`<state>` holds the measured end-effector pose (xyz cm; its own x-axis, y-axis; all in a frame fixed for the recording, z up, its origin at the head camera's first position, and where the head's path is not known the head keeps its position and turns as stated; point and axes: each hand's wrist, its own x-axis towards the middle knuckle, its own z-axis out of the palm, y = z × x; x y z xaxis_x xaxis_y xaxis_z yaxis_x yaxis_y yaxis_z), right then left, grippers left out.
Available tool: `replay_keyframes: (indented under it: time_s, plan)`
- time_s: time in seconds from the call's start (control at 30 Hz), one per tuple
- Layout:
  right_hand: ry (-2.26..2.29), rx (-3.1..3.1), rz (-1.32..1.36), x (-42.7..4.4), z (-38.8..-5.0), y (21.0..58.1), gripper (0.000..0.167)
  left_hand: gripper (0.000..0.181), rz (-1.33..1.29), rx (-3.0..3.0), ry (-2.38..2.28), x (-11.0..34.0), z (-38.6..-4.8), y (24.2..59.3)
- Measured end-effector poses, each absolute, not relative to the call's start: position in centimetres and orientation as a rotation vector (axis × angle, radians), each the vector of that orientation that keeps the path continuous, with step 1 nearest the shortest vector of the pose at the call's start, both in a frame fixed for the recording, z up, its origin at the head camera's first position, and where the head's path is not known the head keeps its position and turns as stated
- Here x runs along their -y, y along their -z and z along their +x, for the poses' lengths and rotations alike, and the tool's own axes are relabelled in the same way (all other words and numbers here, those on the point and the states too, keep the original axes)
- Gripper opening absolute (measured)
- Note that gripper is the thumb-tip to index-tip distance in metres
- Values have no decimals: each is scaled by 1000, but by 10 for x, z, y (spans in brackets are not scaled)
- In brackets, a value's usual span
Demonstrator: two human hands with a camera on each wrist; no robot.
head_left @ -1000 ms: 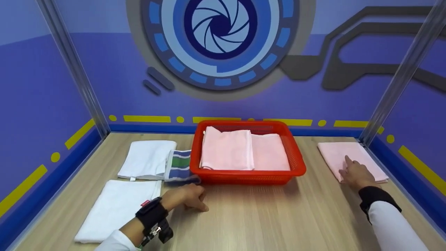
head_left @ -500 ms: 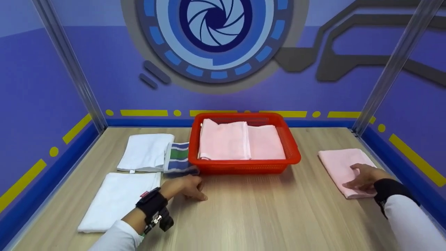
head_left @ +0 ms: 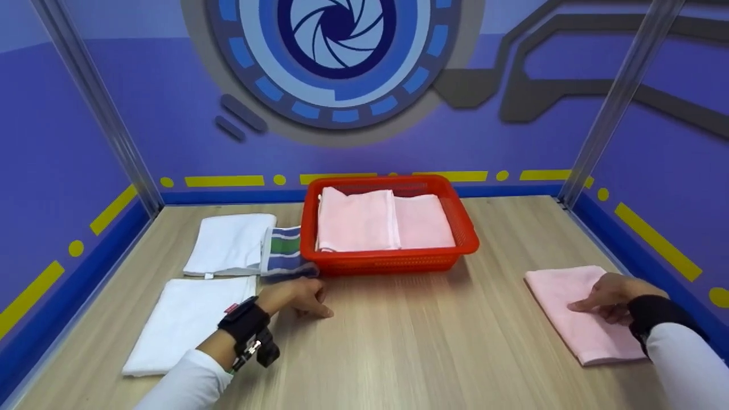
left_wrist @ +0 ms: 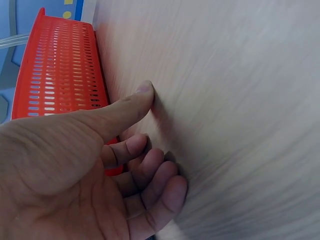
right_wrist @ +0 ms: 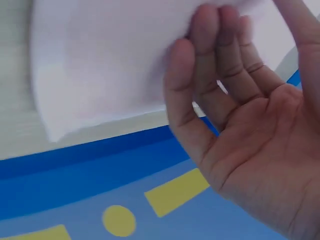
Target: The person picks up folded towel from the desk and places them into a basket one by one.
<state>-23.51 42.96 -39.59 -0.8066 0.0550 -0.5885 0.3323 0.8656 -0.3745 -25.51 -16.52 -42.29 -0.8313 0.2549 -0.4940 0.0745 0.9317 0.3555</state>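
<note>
Touching one pink cloth (head_left: 595,339), the right hand (head_left: 619,296) sits opposite two white cloths (head_left: 228,242).

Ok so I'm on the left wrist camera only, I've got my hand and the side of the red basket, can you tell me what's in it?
Observer: From the head view, pink folded fabric lies inside the red basket.
Operator: Anything to the right of it, where I can't see?
Observer: Yes, the right hand is touching a separate pink cloth over there.
Operator: And on the left?
Observer: Two folded white cloths, one nearer the wearer than the other.
</note>
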Motion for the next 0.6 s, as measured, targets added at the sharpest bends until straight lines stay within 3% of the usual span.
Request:
replay_keyframes:
  time_s: [0.27, 0.6]
  plan:
    - [465, -2526, 84, -430, -235, 412, 57, 31, 242, -2448, -422, 162, -264, 421]
    - [454, -2790, -115, -363, -247, 434, 58, 30, 245, -2389, -385, 157, -271, 415]
